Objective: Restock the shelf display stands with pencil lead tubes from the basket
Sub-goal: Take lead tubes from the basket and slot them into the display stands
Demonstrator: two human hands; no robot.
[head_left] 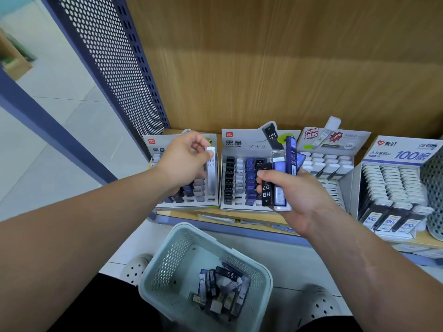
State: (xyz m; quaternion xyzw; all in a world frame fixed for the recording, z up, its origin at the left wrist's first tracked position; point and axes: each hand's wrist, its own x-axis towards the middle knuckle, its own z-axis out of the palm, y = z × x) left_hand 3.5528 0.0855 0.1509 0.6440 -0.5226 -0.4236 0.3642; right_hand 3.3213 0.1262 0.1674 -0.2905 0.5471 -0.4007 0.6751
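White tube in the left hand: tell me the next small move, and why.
Probably lower the white tube straight down into the rightmost column of the left stand, then release. The left hand pinches its top end, and it stands upright over that column, whose front slots look empty. The right hand grips spare tubes awaiting their turn.

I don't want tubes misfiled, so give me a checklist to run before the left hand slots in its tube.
1. Left hand pinches white tube near its top: ok.
2. Tube lined up with left stand, rightmost column: ok.
3. Free slot under it: cannot tell, the tube covers it.
4. Right hand curled round spare tubes: ok.
5. Basket has loose tubes left: ok.
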